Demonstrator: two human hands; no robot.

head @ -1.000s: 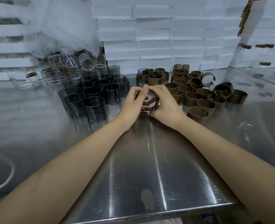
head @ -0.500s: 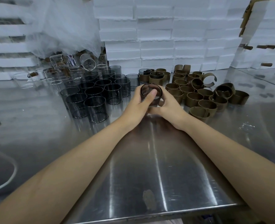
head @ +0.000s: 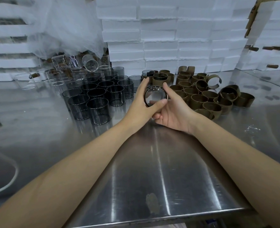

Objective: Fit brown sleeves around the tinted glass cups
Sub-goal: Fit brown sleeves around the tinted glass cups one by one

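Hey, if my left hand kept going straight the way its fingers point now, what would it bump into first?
The left hand, gripping the tinted glass cup, would most likely meet the sleeved cup standing just beyond it. Depth is unclear from this one view.

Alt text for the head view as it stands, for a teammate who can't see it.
The left hand and right hand hold one tinted glass cup over a steel table, one end facing the camera. Bare tinted cups stand to its left, brown sleeves to its right, white foam boxes stacked behind.
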